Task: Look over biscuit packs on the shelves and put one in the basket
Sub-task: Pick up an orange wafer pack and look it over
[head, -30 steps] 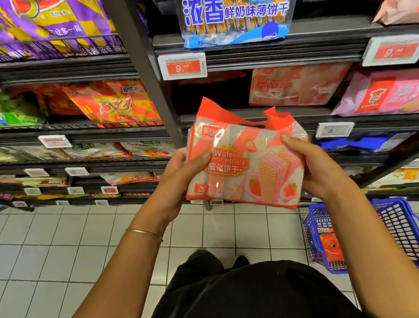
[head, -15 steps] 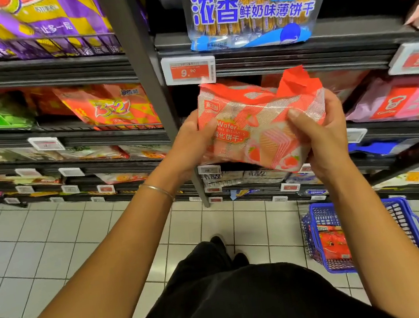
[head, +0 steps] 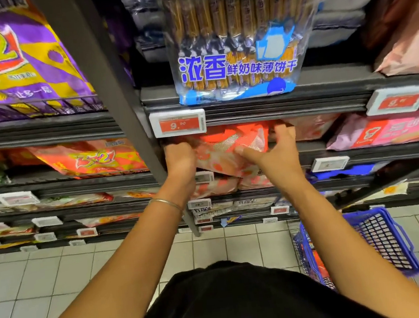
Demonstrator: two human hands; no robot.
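Note:
An orange and pink strawberry wafer biscuit pack (head: 231, 151) lies partly inside the second shelf, under the 9.90 price tag (head: 178, 123). My left hand (head: 180, 159) grips its left end, fingers curled. My right hand (head: 273, 151) holds its right end, thumb across the front and fingers behind. The pack's far end is hidden in the shelf's shadow. A blue wire basket (head: 377, 241) stands on the tiled floor at the lower right with a red pack (head: 319, 264) inside.
A clear blue-lettered biscuit bag (head: 237, 49) overhangs the shelf above my hands. A grey upright post (head: 115, 91) runs just left of my left hand. Purple and orange 3+2 packs (head: 6, 62) fill the left shelves, pink packs (head: 389, 128) the right.
Both hands have lifted the wafer pack from chest height up and forward into the second shelf. The view has moved closer to the shelves.

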